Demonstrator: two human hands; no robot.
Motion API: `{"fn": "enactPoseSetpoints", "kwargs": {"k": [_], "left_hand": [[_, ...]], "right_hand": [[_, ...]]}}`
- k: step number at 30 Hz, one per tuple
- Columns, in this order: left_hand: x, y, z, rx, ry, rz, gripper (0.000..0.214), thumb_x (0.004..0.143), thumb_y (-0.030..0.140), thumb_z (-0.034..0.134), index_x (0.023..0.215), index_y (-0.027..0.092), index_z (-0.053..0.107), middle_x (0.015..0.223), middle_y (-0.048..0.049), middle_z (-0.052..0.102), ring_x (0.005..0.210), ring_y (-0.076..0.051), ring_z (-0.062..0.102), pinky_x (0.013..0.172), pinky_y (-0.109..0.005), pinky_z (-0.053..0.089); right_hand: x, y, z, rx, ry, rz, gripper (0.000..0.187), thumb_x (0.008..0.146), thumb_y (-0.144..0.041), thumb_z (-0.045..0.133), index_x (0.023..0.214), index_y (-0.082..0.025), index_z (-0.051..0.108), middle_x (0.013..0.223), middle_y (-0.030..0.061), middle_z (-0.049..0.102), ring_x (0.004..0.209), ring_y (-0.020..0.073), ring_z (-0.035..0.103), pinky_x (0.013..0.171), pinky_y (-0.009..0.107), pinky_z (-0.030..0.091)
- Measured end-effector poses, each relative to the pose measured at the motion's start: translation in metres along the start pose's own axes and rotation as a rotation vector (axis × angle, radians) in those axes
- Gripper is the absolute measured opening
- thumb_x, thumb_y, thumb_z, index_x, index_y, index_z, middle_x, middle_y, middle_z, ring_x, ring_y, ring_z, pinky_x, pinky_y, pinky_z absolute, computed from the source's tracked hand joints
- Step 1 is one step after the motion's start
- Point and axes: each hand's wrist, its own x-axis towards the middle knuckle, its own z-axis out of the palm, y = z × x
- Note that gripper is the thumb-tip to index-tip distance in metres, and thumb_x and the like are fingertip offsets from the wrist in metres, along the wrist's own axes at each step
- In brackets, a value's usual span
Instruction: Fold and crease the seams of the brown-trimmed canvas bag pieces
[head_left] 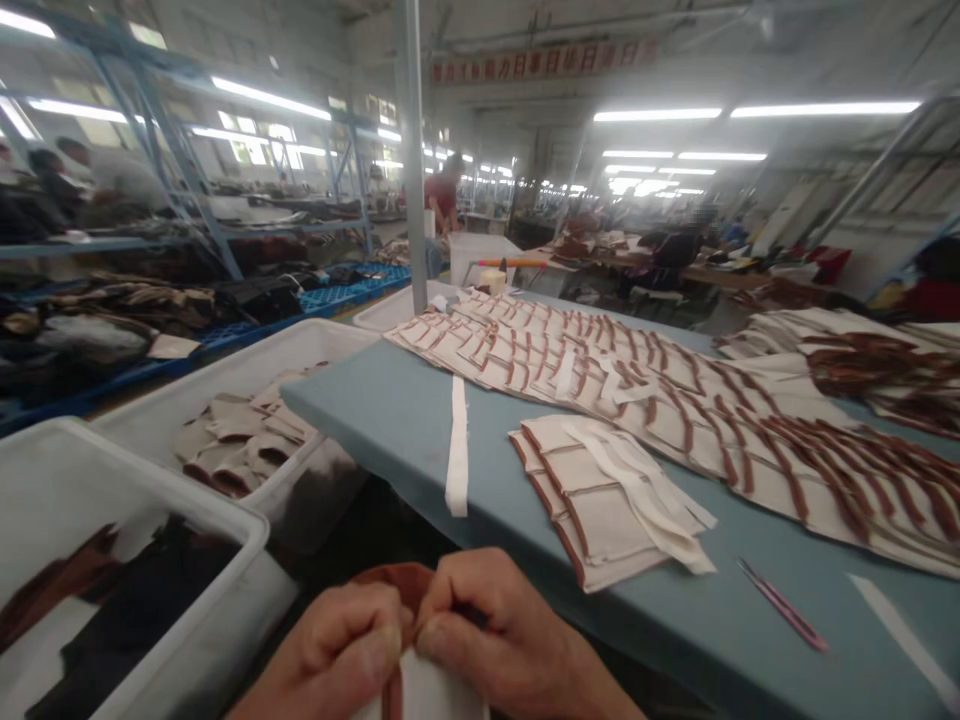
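Both hands meet at the bottom middle, in front of the table edge. My left hand (pixel 341 640) pinches the edge of a cream fabric piece with brown trim (pixel 442 685). Beside it, my right hand (pixel 487 625) grips the same piece, thumbs almost touching. A brown flap of the piece arches up behind the fingers; its lower part runs out of view. On the blue-grey table (pixel 390 420) to the right lies a small stack of cream pieces with brown edges (pixel 592 500), with white strips (pixel 645 490) across it. Pink thread snips or tweezers (pixel 784 605) lie further right.
Long overlapping rows of cream and brown pieces (pixel 600 360) cover the table's far side. A single white strip (pixel 457 450) lies near the left edge. White plastic bins (pixel 255 530) with fabric pieces stand at left. A metal post (pixel 414 150) rises behind; people work further back.
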Motion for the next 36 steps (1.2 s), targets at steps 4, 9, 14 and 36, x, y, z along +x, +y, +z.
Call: {"fn": "enactPoseSetpoints", "kwargs": {"k": [4, 9, 14, 36], "left_hand": [[0.009, 0.011, 0.001, -0.048, -0.050, 0.084, 0.073, 0.101, 0.085, 0.050, 0.067, 0.020, 0.047, 0.069, 0.0015, 0.046, 0.066, -0.015, 0.045, 0.062, -0.024, 0.042], [0.004, 0.019, -0.008, 0.122, -0.046, 0.211, 0.068, 0.111, 0.071, 0.046, 0.067, 0.020, 0.041, 0.064, 0.0046, 0.040, 0.060, -0.013, 0.042, 0.060, -0.025, 0.036], [-0.015, 0.003, -0.023, 0.167, 0.061, 0.209, 0.057, 0.113, 0.051, 0.050, 0.066, 0.021, 0.043, 0.065, 0.0037, 0.047, 0.060, -0.013, 0.047, 0.059, -0.025, 0.039], [0.005, 0.024, -0.003, 0.017, -0.201, 0.062, 0.033, 0.099, 0.042, 0.064, 0.076, 0.019, 0.059, 0.071, 0.0058, 0.047, 0.066, -0.012, 0.042, 0.062, -0.023, 0.034]], "right_hand": [[0.000, -0.006, -0.009, 0.038, -0.004, -0.036, 0.027, 0.100, -0.037, 0.066, 0.082, -0.018, 0.070, 0.075, -0.0016, 0.063, 0.064, 0.0109, 0.052, 0.060, 0.023, 0.039], [0.001, 0.008, -0.023, 0.016, -0.017, -0.015, 0.031, 0.098, -0.041, 0.071, 0.077, -0.019, 0.066, 0.074, -0.0014, 0.062, 0.070, 0.0131, 0.053, 0.069, 0.026, 0.042], [-0.002, 0.027, -0.029, 0.034, -0.042, 0.067, 0.048, 0.101, -0.061, 0.067, 0.078, -0.019, 0.064, 0.072, -0.0025, 0.059, 0.068, 0.0139, 0.050, 0.068, 0.028, 0.040], [-0.001, -0.016, -0.008, -0.056, -0.157, -0.009, 0.020, 0.098, -0.031, 0.078, 0.087, -0.019, 0.066, 0.087, -0.0022, 0.069, 0.078, 0.0125, 0.057, 0.075, 0.025, 0.044]]}}
